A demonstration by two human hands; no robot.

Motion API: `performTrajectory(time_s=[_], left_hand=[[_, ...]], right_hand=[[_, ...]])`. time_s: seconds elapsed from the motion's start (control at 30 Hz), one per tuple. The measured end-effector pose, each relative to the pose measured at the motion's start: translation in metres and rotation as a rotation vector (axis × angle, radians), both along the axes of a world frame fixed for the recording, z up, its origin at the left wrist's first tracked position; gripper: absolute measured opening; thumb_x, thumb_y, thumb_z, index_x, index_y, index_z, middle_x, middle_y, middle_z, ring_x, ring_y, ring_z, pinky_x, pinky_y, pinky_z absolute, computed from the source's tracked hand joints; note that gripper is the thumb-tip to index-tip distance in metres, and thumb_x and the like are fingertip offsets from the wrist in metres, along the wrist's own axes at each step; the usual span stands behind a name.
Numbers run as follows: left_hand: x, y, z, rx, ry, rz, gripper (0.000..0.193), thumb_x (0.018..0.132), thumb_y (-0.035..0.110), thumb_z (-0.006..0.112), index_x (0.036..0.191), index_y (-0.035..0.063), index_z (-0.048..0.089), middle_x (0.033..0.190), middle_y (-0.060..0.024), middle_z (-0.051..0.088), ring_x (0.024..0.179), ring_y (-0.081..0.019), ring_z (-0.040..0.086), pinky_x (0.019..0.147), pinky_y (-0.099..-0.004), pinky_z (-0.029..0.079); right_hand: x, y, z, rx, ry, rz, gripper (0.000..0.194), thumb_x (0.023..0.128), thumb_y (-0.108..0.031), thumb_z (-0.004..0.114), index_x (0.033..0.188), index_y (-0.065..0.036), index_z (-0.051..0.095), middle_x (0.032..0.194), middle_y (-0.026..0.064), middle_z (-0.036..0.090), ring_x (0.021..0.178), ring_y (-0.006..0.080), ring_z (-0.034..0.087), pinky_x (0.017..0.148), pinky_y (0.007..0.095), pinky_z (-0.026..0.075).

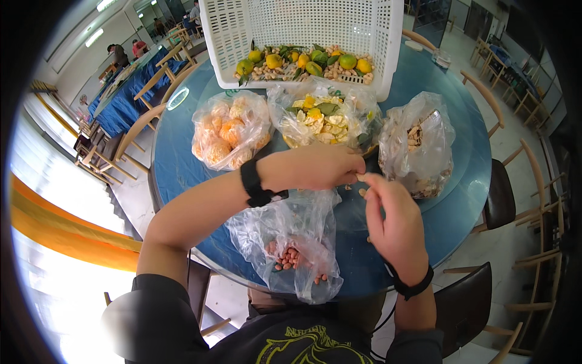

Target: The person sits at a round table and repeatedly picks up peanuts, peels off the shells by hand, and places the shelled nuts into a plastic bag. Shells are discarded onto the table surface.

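Between the fingertips of my left hand (334, 166) and my right hand (393, 214) is a peanut in its shell (361, 177), gripped from both sides. Under my left forearm lies a clear plastic bag (291, 218) with shelled red-skinned peanuts (287, 258) inside. To the right of my hands stands a clear bag of peanut shells (413, 150). Behind my left hand, citrus peels and leaves (323, 120) fill another bag. Peeled mandarins (229, 129) sit in a bag at the left. A few bits of peanut lie on the table near my right fingers.
At the back of the round table with its blue cover (354, 268), a white perforated plastic crate (298, 22) holds whole citrus fruits (313, 63) among unshelled peanuts (268, 73). Wooden chairs (498, 200) surround the table. People sit at a distant blue-covered table (111, 104).
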State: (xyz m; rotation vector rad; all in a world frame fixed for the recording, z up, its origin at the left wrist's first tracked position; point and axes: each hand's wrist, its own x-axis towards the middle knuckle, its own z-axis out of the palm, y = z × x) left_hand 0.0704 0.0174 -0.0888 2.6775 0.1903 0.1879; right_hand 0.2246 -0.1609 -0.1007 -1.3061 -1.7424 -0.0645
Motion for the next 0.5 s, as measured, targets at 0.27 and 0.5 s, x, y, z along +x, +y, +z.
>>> performTrajectory(time_s=[0.27,0.5], left_hand=[[-0.005,-0.001,-0.017,-0.094,-0.008,0.042,0.025,0.1,0.028,0.066,0.113,0.0069,0.068,0.101,-0.0163,0.071,0.094,-0.0375,0.069,0.081,-0.0464,0.053],[-0.016,0.002,-0.02,-0.136,0.022,0.02,0.029,0.103,0.027,0.065,0.124,0.0074,0.067,0.107,-0.0154,0.073,0.097,-0.0362,0.069,0.082,-0.0436,0.054]], right_hand=[[0.014,0.018,-0.014,-0.352,-0.138,-0.012,0.016,0.098,-0.015,0.066,0.108,-0.003,0.061,0.094,0.015,0.066,0.094,0.0361,0.066,0.078,0.0455,0.054],[0.009,0.028,-0.011,-0.332,-0.332,-0.022,0.019,0.099,-0.018,0.066,0.098,-0.001,0.058,0.093,0.0161,0.066,0.088,0.0376,0.064,0.075,0.0469,0.05]])
